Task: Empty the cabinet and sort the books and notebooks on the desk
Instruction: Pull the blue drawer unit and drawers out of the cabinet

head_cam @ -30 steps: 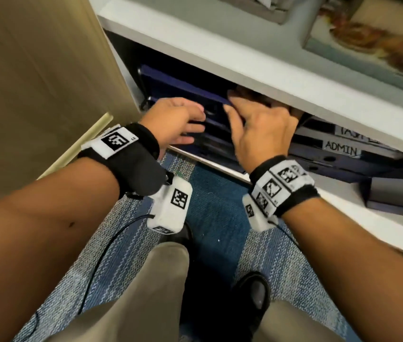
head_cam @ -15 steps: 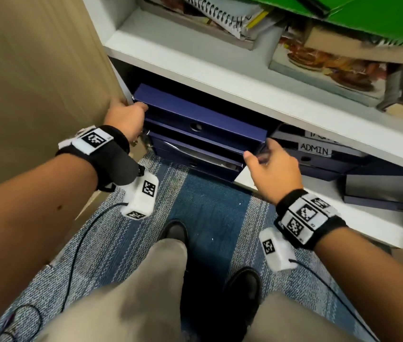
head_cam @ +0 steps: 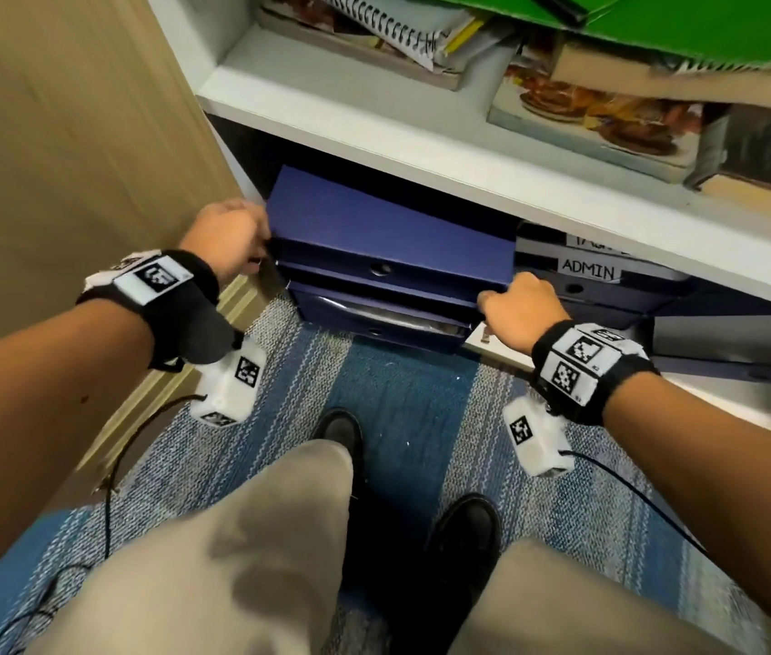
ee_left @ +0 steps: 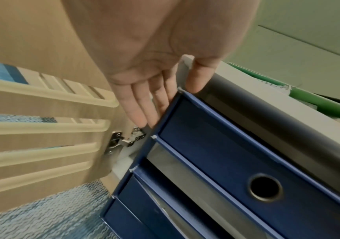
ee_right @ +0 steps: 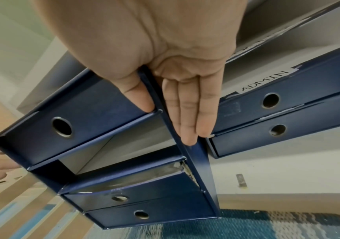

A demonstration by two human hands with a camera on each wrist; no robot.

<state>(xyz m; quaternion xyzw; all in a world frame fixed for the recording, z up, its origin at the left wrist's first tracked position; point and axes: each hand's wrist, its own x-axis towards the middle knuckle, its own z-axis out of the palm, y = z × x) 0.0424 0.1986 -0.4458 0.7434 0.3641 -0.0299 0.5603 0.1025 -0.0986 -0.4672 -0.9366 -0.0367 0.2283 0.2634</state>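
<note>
A stack of dark blue lever-arch binders (head_cam: 388, 238) lies flat on the cabinet's bottom shelf, its front overhanging the carpet. My left hand (head_cam: 256, 238) holds its left end. In the left wrist view the left hand (ee_left: 169, 105) has its fingers straight down the side of the stack (ee_left: 216, 145) and its thumb over the top edge. My right hand (head_cam: 492, 300) grips the front right corner. In the right wrist view the right hand (ee_right: 166, 122) has its thumb on the top spine of the stack (ee_right: 95, 110) and its fingers (ee_right: 187, 113) flat on the right side.
More blue binders, one labelled ADMIN (head_cam: 586, 271), lie to the right on the same shelf. The white shelf above (head_cam: 421, 148) carries spiral notebooks (head_cam: 397, 26), a cookbook (head_cam: 601, 111) and a green folder (head_cam: 657, 21). The open wooden door (head_cam: 66, 134) stands close on the left. Blue carpet (head_cam: 397, 408) lies below.
Both hands moved from the front of the stack out to its two ends. The stack has slid forward out of the shelf.
</note>
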